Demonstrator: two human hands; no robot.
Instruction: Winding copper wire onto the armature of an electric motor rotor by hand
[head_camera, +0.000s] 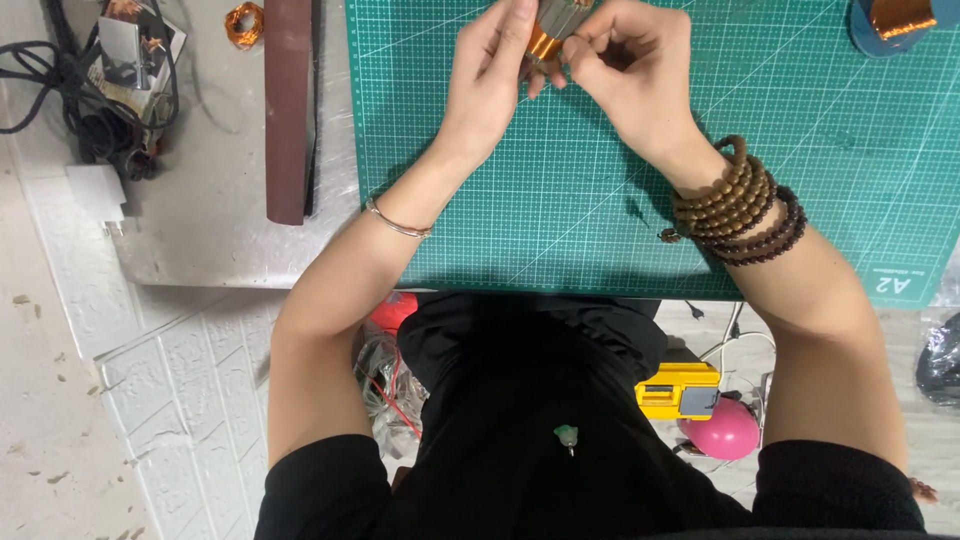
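Above the green cutting mat (600, 200), left hand (490, 85) and right hand (630, 70) both pinch one small grey block (556, 20) (copper-orange band at its lower end).

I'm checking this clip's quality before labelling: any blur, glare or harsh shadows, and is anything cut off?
Head view: sharp and evenly lit; soft shadows under both forearms on the green cutting mat; left hand and right hand hold a copper-wound part, cropped by the top edge.

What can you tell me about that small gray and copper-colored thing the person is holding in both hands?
The small part looks like a gray metal block with a shiny copper-orange band at its lower end. It is held above the green cutting mat, near the frame's top edge, which crops it. The left hand and right hand pinch it from either side, fingers hiding much of it.
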